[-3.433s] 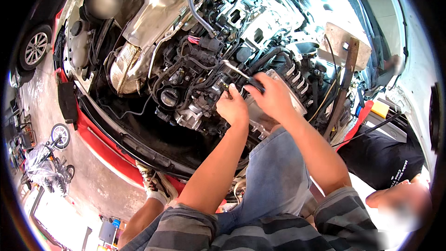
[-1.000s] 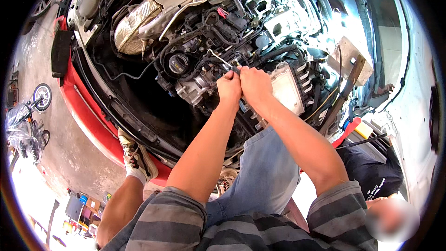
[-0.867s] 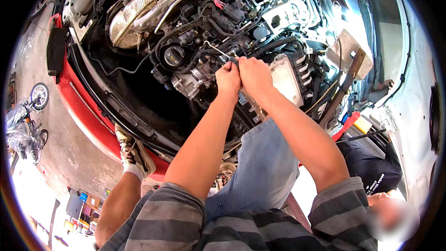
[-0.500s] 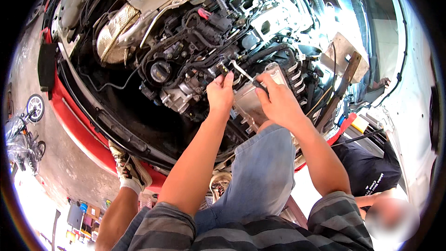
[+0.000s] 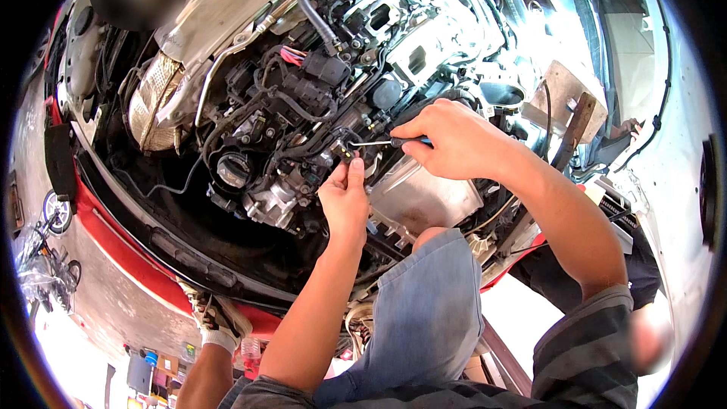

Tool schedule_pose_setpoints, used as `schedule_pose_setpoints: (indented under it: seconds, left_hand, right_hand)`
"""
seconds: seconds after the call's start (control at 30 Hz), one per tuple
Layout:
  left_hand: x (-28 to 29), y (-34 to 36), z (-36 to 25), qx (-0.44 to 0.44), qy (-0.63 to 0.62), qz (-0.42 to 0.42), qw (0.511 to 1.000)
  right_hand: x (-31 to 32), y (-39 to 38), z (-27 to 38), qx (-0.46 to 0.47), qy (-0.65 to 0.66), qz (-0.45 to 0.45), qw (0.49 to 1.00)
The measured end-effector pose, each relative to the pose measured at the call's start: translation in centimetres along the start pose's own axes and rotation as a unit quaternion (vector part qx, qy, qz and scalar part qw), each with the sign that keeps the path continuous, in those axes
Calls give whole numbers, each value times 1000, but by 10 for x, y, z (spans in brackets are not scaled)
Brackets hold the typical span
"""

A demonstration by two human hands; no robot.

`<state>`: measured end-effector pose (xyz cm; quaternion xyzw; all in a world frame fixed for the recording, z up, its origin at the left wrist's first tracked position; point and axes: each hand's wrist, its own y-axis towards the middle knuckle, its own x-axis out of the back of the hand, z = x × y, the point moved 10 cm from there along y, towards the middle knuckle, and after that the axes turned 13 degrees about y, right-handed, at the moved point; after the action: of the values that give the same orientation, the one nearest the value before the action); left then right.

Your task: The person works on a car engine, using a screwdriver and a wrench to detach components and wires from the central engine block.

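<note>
My right hand (image 5: 462, 140), held palm down over the engine, is closed round the dark handle of a thin screwdriver (image 5: 398, 142). The slim metal shaft points left, its tip at or close to a small black electrical connector (image 5: 343, 149). Thumb and finger of my left hand (image 5: 344, 201) pinch that connector from the near side. Around both hands lies the open engine (image 5: 318, 68), with black hoses, wiring and metal parts. Whether the tip touches the connector is too small to tell.
A silvery metal cover (image 5: 432, 201) lies below my right hand. Further left are a round black cap (image 5: 233, 170) and a crinkled heat shield (image 5: 155, 98). A red bumper (image 5: 125, 246) curves along the near left side. Another person (image 5: 644, 257) is at the lower right.
My right hand has swung up and forward, so the screwdriver now lies nearly level, pointing left. My left hand has shifted slightly left and nearer. The view has moved a little.
</note>
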<state>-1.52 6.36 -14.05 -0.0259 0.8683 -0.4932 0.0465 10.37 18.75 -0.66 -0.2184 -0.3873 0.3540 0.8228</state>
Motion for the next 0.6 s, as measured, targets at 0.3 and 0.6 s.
schedule_pose_setpoints:
  seconds: [0.3, 0.6]
  left_hand:
    - [3, -7, -3, 12, -24, -16, 1000]
    - [1, -8, -4, 14, -12, -5, 1000]
  right_hand:
    - [-9, -5, -2, 5, 7, -11, 1000]
    - [-10, 7, -5, 20, -27, 45, 998]
